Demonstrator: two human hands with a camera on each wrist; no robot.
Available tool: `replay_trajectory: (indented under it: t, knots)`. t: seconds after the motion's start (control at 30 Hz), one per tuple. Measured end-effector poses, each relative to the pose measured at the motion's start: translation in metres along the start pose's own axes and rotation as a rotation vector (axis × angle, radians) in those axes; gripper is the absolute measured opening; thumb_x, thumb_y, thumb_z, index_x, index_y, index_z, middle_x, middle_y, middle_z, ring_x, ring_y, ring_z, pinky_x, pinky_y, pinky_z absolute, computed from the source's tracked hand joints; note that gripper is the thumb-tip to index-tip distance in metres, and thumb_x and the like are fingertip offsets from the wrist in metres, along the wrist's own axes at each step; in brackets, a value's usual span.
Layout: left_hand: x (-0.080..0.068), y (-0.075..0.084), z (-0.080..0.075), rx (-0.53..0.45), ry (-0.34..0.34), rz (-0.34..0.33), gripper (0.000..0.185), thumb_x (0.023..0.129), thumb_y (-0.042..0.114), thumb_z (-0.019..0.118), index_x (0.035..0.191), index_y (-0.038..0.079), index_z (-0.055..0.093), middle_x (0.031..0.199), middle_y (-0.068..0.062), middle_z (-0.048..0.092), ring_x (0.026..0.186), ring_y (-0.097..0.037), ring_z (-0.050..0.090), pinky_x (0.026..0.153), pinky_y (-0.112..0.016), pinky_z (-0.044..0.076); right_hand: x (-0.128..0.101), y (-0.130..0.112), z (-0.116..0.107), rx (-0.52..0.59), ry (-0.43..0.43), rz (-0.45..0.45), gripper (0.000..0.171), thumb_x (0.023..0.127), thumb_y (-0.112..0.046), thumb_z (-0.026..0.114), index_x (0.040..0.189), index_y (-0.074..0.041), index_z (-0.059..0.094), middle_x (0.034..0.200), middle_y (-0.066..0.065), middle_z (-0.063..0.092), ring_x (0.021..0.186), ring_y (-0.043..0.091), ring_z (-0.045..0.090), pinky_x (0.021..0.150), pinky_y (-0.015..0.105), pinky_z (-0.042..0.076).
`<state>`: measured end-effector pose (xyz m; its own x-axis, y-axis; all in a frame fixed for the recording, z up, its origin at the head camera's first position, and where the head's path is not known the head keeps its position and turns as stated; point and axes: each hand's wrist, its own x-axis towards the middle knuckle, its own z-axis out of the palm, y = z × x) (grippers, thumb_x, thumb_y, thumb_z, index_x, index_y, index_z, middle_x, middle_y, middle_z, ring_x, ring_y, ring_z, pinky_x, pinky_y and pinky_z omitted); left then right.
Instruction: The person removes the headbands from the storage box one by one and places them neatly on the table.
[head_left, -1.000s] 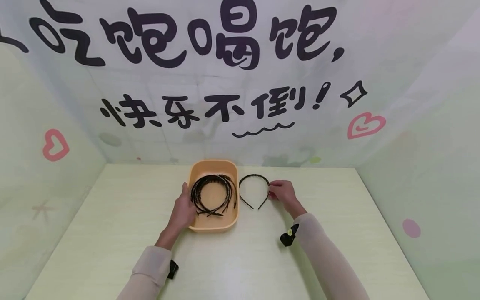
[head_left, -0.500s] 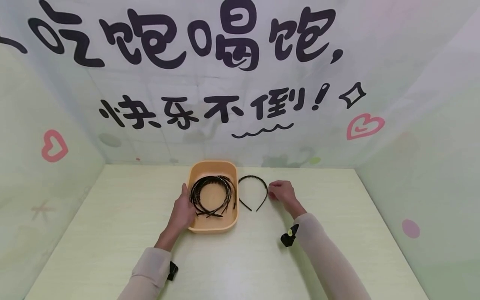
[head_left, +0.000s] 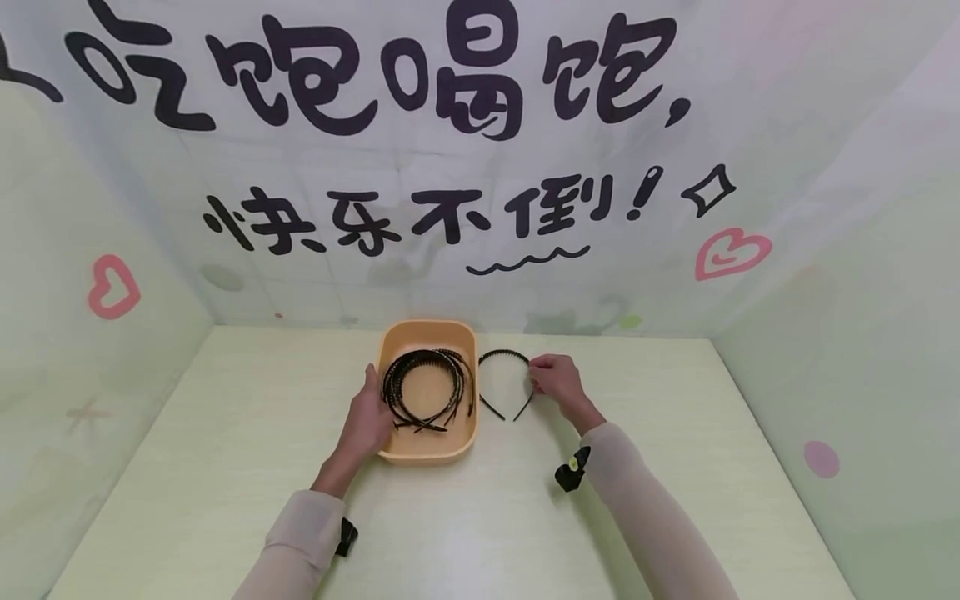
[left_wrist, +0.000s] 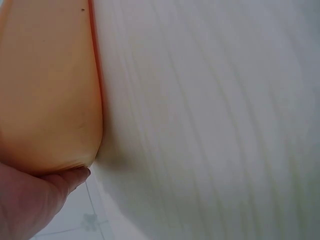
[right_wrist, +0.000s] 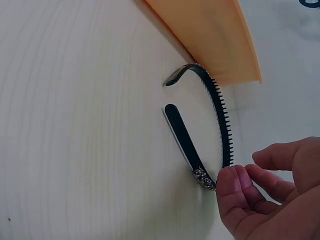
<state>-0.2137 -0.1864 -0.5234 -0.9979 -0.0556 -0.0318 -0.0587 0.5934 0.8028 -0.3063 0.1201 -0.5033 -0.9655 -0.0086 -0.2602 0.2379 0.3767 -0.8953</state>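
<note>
The headband [right_wrist: 220, 115] lies on the table [head_left: 225, 467], just at three o'clock of the tub [head_left: 390, 337], and my right hand [head_left: 557, 382] pinches its band between thumb and fingertips [right_wrist: 231, 187] near the sparkly patch, at the band's three o'clock side. The toothed arc curves away toward twelve o'clock, and both tips point back to six o'clock, resting on the wood. I judge the pinch should stay light and sit on the band's flat, not on the teeth, so the springy arc does not twist or flip out of my fingers. Lifting it level, with both tips clearing the table together, should keep it from snagging the tub's rim at nine o'clock.

My left hand [head_left: 367, 421] rests against the tub's outer wall at its eight o'clock, fingers straight along the plastic with the thumb [left_wrist: 70, 180] under the lower corner; steady pressure there should keep the tub from sliding. Inside the tub lies a pile of headbands [head_left: 427, 387], overlapped, so any new band wants laying flat over them.
</note>
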Motion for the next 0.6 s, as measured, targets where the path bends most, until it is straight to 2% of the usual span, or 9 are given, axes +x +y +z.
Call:
replay_trajectory:
  t: [0.03, 0.17, 0.3, 0.43, 0.6]
  knots:
    - [0.001, 0.000, 0.000, 0.001, -0.001, 0.002, 0.074, 0.092, -0.006, 0.033, 0.154, -0.009, -0.008, 0.154, -0.037, 0.024, 0.119, -0.042, 0.052, 0.099, -0.050, 0.042, 0.000, -0.001, 0.001, 0.002, -0.002, -0.003, 0.027, 0.095, -0.009, 0.060, 0.116, 0.005, 0.069, 0.105, 0.021, 0.068, 0.086, 0.027, 0.067, 0.078, 0.037, 0.057]
    - [0.001, 0.002, 0.001, 0.009, -0.002, -0.002, 0.074, 0.093, -0.007, 0.033, 0.154, -0.009, -0.008, 0.152, -0.037, 0.027, 0.105, -0.040, 0.057, 0.091, -0.046, 0.044, -0.003, -0.007, 0.005, 0.032, -0.030, -0.005, 0.030, 0.096, -0.009, 0.059, 0.121, 0.007, 0.065, 0.113, 0.024, 0.067, 0.097, 0.034, 0.067, 0.082, 0.039, 0.057]
    - [0.000, 0.001, 0.001, 0.016, 0.007, 0.000, 0.071, 0.093, -0.006, 0.031, 0.154, -0.010, -0.007, 0.154, -0.037, 0.024, 0.113, -0.040, 0.055, 0.091, -0.047, 0.044, -0.005, -0.015, 0.012, 0.061, -0.067, -0.011, 0.033, 0.097, -0.010, 0.059, 0.126, 0.006, 0.063, 0.120, 0.025, 0.065, 0.108, 0.036, 0.065, 0.087, 0.039, 0.056]
    - [0.000, 0.002, 0.001, 0.015, 0.013, 0.006, 0.071, 0.093, -0.006, 0.030, 0.154, -0.010, -0.005, 0.154, -0.037, 0.024, 0.121, -0.041, 0.052, 0.096, -0.049, 0.044, -0.010, -0.026, 0.020, 0.080, -0.089, -0.039, 0.033, 0.097, -0.009, 0.059, 0.125, 0.007, 0.063, 0.119, 0.025, 0.065, 0.107, 0.037, 0.065, 0.088, 0.041, 0.056]
    - [0.001, 0.002, 0.000, 0.018, 0.017, 0.011, 0.072, 0.091, -0.007, 0.031, 0.154, -0.010, -0.003, 0.151, -0.038, 0.029, 0.098, -0.037, 0.060, 0.087, -0.045, 0.047, -0.018, -0.039, 0.028, 0.105, -0.133, -0.074, 0.031, 0.098, -0.008, 0.058, 0.124, 0.007, 0.063, 0.117, 0.027, 0.066, 0.105, 0.037, 0.066, 0.090, 0.044, 0.055]
